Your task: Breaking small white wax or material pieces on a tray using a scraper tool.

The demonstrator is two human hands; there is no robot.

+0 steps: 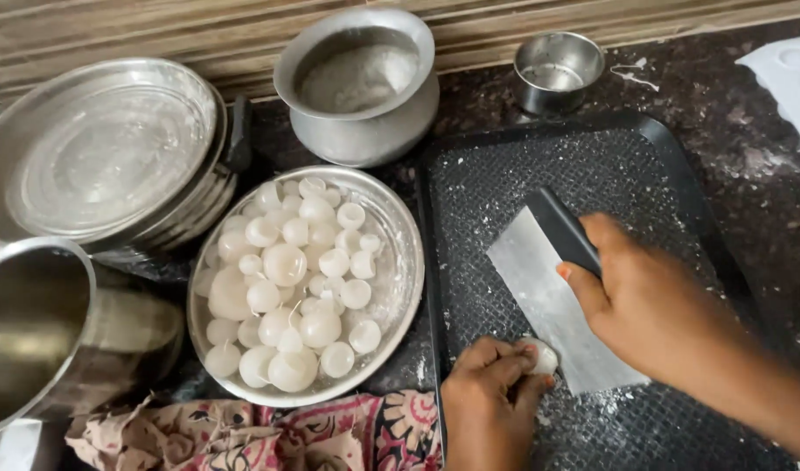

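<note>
1. Black textured tray [505, 174] lay on the dark speckled counter [749, 166], dusted with white crumbs
2. Right hand [649, 305] was clenched around the black handle of a flat metal scraper [548, 305]; the blade lay flat on the tray, angled toward the near edge
3. Left hand [487, 392] pinched a small white ball [544, 356] between fingertips and thumb, at the near corner of the blade, touching or just beside it; which one, could not tell
4. Round steel plate [400, 262] sat just left of the tray, heaped with white balls [287, 288] of mixed sizes, some with thin strings showing
5. Steel pot [356, 78] stood behind the plate, whitish residue inside
6. Small steel cup [557, 70] stood behind the tray, near the wall
7. Stack of steel plates [103, 148] rested at far left; a larger steel vessel [34, 331] sat in the near left corner
8. Patterned pink and beige cloth [243, 432] lay bunched along the near edge, under the plate's rim
9. White mould sheet [788, 78] with round hollows showed at the far right corner
</note>
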